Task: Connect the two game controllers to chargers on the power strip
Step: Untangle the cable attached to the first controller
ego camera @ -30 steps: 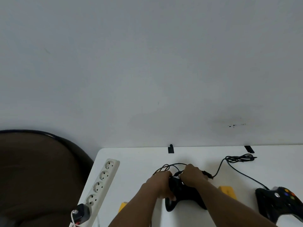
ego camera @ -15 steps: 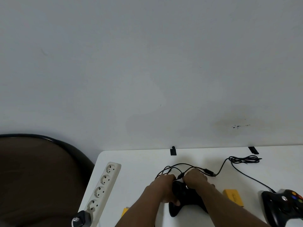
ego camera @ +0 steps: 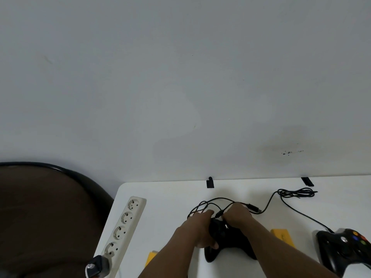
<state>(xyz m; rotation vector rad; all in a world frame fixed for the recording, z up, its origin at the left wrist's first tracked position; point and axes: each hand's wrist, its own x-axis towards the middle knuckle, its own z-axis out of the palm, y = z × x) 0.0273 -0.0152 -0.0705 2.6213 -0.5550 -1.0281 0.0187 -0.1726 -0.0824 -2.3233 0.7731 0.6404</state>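
Sitting gripped under left hand (ego camera: 197,227): controller (ego camera: 227,244)

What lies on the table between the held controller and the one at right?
Head view: a yellow block lies there; a black cable runs behind it.

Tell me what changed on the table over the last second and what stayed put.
Little moved. The loops of the cable above the knuckles seem to have spread slightly as the right hand worked it at the top of the controller. Nothing was taken or let go: the left hand still grips the controller, and the right still pinches the cable. The second controller, power strip and yellow blocks stayed put.
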